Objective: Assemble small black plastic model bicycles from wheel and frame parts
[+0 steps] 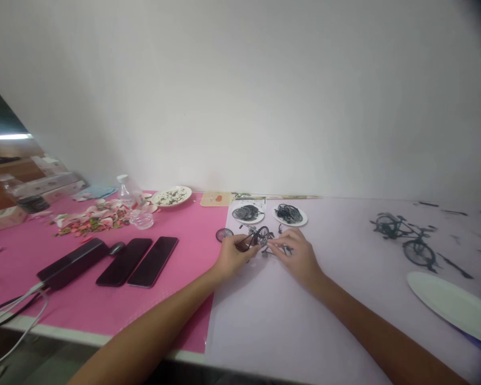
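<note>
In the head view, my left hand is closed around part of a black miniature bicycle, with its spoked wheel standing upright above my fingertips. My right hand pinches close against the wheel's right side; whatever lies between its fingertips is too small to make out. A loose small wheel lies just left of my left hand. Behind both hands are two small white plates, one heaped with black wheels and the other with thin black parts. Other small bicycle parts lie around my fingers, partly hidden.
Another miniature bicycle stands on the right, with black parts around it and a white plate in front. On the pink left side are two phones, a black power bank, cables, a plastic bottle and petal-like pieces.
</note>
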Motion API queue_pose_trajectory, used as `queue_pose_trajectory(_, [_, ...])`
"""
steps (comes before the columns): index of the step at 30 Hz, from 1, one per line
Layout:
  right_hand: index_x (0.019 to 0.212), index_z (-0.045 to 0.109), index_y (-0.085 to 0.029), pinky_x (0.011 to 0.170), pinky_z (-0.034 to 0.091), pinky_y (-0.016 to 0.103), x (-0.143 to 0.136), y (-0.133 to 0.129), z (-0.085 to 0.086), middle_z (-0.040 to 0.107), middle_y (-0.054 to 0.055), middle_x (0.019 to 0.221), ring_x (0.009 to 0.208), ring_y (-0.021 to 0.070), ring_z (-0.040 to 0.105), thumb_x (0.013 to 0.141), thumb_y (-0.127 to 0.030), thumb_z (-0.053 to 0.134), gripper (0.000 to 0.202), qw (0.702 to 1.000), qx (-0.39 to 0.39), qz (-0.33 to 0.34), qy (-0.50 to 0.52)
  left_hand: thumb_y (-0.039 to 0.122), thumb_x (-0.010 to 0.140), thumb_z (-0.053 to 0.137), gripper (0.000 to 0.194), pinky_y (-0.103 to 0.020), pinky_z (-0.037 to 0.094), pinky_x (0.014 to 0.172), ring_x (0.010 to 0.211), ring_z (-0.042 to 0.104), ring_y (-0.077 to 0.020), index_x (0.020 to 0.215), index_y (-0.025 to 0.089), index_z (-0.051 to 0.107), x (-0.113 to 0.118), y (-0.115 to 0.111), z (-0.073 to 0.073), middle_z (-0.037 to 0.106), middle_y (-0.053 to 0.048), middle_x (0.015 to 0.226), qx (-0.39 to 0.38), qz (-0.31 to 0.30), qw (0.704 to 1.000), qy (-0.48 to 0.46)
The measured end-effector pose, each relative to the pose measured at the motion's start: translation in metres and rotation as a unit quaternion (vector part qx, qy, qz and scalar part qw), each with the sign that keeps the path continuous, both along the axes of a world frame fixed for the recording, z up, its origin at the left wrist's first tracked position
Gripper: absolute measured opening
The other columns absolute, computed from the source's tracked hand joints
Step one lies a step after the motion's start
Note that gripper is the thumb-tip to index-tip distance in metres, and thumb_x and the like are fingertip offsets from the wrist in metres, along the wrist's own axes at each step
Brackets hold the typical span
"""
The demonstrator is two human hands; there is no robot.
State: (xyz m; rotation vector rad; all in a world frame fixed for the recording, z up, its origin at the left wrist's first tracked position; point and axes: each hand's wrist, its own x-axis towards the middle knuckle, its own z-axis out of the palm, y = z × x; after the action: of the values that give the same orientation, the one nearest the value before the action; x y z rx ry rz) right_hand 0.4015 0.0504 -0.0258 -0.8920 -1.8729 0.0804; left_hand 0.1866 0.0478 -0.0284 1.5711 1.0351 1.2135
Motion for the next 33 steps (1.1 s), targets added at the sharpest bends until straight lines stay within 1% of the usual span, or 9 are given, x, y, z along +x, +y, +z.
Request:
queue_pose_trajectory(4, [0.093, 0.080, -0.027, 0.077, 0.052, 0.041, 0.0002, 0.0003, -0.0003, 0.064, 0.004, 0.081, 0.084, 0.0244, 0.060, 0.091, -0.025, 0.074, 0.006, 1.000, 0.001, 0.001, -0.002, 0.047, 0.080, 0.077, 0.041, -0.022, 0.031, 0.053, 0.058, 0.042, -0.0096, 0.068, 0.015, 0.055, -0.0001, -0.0006, 0.0002, 0.048, 0.002, 0.061, 0.019, 0.010, 1.000, 0.017])
queue_pose_trajectory(9, [0.092, 0.080, -0.026, 0.077, 0.052, 0.042, 0.0000, -0.0005, 0.0005, 0.064, 0.004, 0.080, 0.084, 0.0245, 0.059, 0.092, -0.027, 0.074, 0.006, 1.000, -0.005, -0.003, -0.001, 0.048, 0.079, 0.078, 0.046, -0.022, 0.029, 0.053, 0.058, 0.038, -0.0090, 0.063, 0.016, 0.049, 0.0008, -0.0010, 0.0006, 0.042, 0.004, 0.060, 0.035, 0.024, 0.999, 0.023])
queue_pose_trajectory(14, [0.091, 0.079, -0.026, 0.080, 0.052, 0.044, -0.0001, -0.0014, 0.0017, 0.064, 0.005, 0.081, 0.087, 0.0256, 0.059, 0.092, -0.029, 0.074, 0.006, 1.000, -0.005, -0.011, 0.000, 0.046, 0.080, 0.077, 0.041, -0.022, 0.030, 0.053, 0.059, 0.041, -0.0095, 0.067, 0.015, 0.055, 0.0011, -0.0004, -0.0016, 0.046, 0.003, 0.061, 0.031, 0.021, 0.999, 0.025])
queue_pose_trajectory(22, [0.093, 0.078, -0.026, 0.081, 0.052, 0.043, -0.0016, -0.0020, 0.0034, 0.065, 0.005, 0.082, 0.088, 0.0259, 0.059, 0.093, -0.029, 0.073, 0.007, 1.000, -0.010, -0.022, -0.004, 0.044, 0.083, 0.075, 0.035, -0.022, 0.034, 0.056, 0.061, 0.044, -0.0105, 0.071, 0.014, 0.061, 0.0003, -0.0008, -0.0023, 0.050, 0.002, 0.064, 0.047, 0.020, 0.998, 0.032])
queue_pose_trajectory(28, [0.093, 0.077, -0.026, 0.084, 0.051, 0.043, -0.0006, -0.0001, 0.0007, 0.065, 0.005, 0.084, 0.091, 0.0260, 0.060, 0.093, -0.029, 0.072, 0.006, 0.999, -0.018, -0.028, -0.008, 0.042, 0.085, 0.073, 0.035, -0.023, 0.033, 0.056, 0.061, 0.043, -0.0104, 0.067, 0.015, 0.058, -0.0012, -0.0005, -0.0012, 0.048, 0.003, 0.062, 0.079, 0.017, 0.995, 0.050])
queue_pose_trajectory(33, [0.093, 0.076, -0.026, 0.085, 0.051, 0.042, -0.0001, 0.0007, -0.0014, 0.065, 0.005, 0.085, 0.093, 0.0261, 0.060, 0.095, -0.030, 0.069, 0.008, 0.999, -0.040, -0.033, -0.013, 0.040, 0.087, 0.071, 0.033, -0.024, 0.033, 0.057, 0.061, 0.044, -0.0109, 0.068, 0.015, 0.060, -0.0024, -0.0004, -0.0002, 0.052, 0.002, 0.063, 0.092, 0.009, 0.993, 0.072])
